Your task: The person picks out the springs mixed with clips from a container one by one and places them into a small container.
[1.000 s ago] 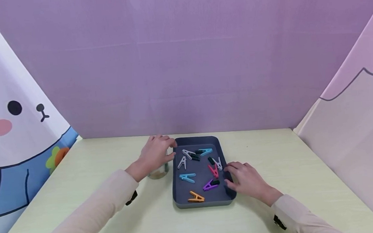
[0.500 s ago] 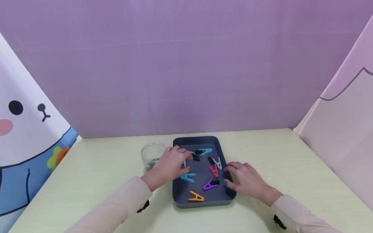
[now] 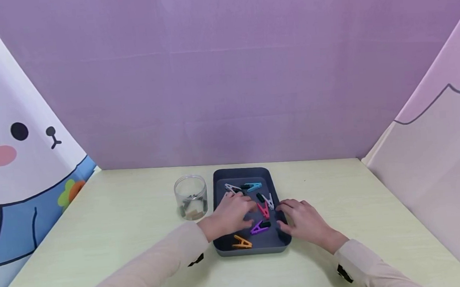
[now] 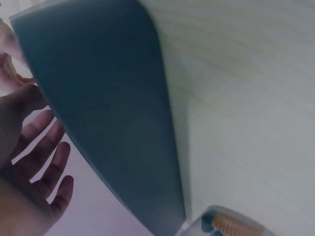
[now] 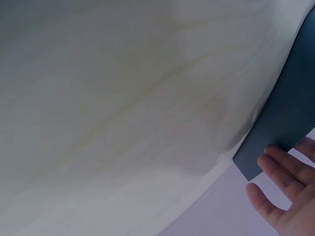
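Note:
My left hand [image 3: 232,213] is over the dark grey tray [image 3: 250,251], fingers loosely bent and apart, nothing gripped. It covers the clips beneath it. The left wrist view shows this hand [image 4: 34,147] beyond the tray's side wall [image 4: 103,108]. My right hand [image 3: 303,220] rests at the tray's right rim, fingers relaxed; in the right wrist view its fingertips [image 5: 270,149] overlap the wall. Around the hands lie a red clothespin [image 3: 263,210], a purple one with a black end [image 3: 259,227], an orange clothespin [image 3: 242,242], a blue one [image 3: 254,186] and white clothespins [image 3: 269,201].
A clear round jar [image 3: 191,197] with dark and tan pieces inside stands left of the tray on the pale table [image 3: 140,238]. A purple backdrop [image 3: 225,81] rises behind the table, with patterned cloth [image 3: 24,175] at the left side.
My left hand has moved from beside the jar to the right and toward me, over the tray. It now covers the blue clothespin at the tray's left. The right hand has stayed at the rim.

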Demonstrator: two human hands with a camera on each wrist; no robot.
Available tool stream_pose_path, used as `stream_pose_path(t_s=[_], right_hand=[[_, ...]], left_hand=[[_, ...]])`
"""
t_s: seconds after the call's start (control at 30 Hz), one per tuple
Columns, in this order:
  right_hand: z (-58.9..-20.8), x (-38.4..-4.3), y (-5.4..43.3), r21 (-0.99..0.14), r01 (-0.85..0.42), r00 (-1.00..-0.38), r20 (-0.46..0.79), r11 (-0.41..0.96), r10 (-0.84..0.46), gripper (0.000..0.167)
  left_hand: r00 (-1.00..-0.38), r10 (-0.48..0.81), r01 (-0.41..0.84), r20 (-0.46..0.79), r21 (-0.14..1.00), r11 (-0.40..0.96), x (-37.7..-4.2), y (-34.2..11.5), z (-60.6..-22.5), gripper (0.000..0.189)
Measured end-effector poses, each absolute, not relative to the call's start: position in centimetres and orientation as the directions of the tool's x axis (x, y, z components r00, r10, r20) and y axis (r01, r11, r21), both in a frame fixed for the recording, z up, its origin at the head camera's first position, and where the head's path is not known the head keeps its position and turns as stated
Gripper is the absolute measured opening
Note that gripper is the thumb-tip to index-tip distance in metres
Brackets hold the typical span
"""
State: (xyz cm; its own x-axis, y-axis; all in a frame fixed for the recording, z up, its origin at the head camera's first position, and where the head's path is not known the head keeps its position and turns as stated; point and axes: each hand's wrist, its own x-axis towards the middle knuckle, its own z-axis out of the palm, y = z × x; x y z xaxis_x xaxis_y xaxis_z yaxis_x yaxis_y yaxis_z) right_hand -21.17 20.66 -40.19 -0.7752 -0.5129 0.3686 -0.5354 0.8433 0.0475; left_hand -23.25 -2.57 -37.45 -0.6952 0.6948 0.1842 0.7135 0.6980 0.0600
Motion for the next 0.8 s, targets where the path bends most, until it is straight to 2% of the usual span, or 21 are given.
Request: stream_pose_path(t_s=[0.53, 0.8], right_hand=[[-40.4, -21.3, 20.8, 0.062, -0.55, -0.754, 0.393, 0.833, -0.527, 0.037], [-40.5, -21.3, 20.9, 0.064, -0.559, -0.742, 0.406, 0.827, -0.533, 0.036]], left_hand=[[-0.654, 0.748, 0.756, 0.111, 0.106, 0.646, -23.9, -0.1, -38.5, 0.026], [-0.657, 0.748, 0.753, 0.091, 0.12, 0.647, -24.4, 0.4, -38.9, 0.025]])
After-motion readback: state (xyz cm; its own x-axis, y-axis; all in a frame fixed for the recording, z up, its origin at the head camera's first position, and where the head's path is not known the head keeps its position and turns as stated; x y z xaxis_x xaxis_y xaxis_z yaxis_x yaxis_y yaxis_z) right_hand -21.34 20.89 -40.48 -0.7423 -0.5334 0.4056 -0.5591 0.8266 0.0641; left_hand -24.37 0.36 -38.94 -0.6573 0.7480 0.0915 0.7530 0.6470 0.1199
